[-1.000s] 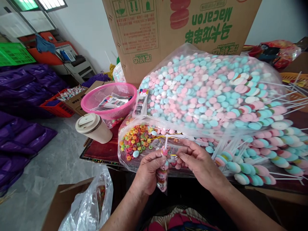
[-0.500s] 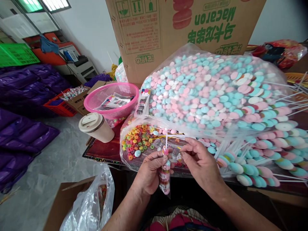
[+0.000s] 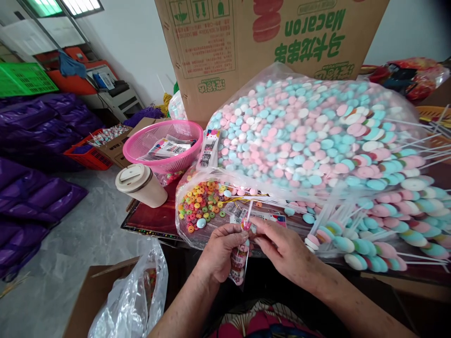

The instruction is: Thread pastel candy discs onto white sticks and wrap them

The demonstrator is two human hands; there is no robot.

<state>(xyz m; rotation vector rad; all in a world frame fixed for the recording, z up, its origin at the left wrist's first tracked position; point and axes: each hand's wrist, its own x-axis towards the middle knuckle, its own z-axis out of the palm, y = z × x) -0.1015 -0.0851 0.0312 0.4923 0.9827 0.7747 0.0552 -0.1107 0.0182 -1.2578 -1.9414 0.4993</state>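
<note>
My left hand [image 3: 219, 251] is closed around a candy skewer [image 3: 238, 264], a stack of pink, white and brown sweets in a clear printed wrapper. The skewer points down toward me, its white stick [image 3: 250, 210] rising from the gathered neck of the wrapper. My right hand [image 3: 291, 249] is at that neck, index finger and thumb close together against it; what they pinch is too small to make out. A thin pale strip hangs beside the wrapped sweets. Beyond my hands lie flat printed wrappers [image 3: 237, 212] and thin gold ties [image 3: 243, 199].
A large clear bag of pastel sweets [image 3: 282, 136] covers the table's back. Unwrapped candy skewers [image 3: 380, 239] pile up right. Ring candies [image 3: 202, 202], a lidded cup [image 3: 141, 184] and a pink basket [image 3: 190, 157] stand left. A cardboard box [image 3: 84, 300] with plastic lining sits below.
My right hand has moved left and inward, its fingers now on the wrapper's neck. The skewer's stick leans a little more to the right. My left hand keeps its hold.
</note>
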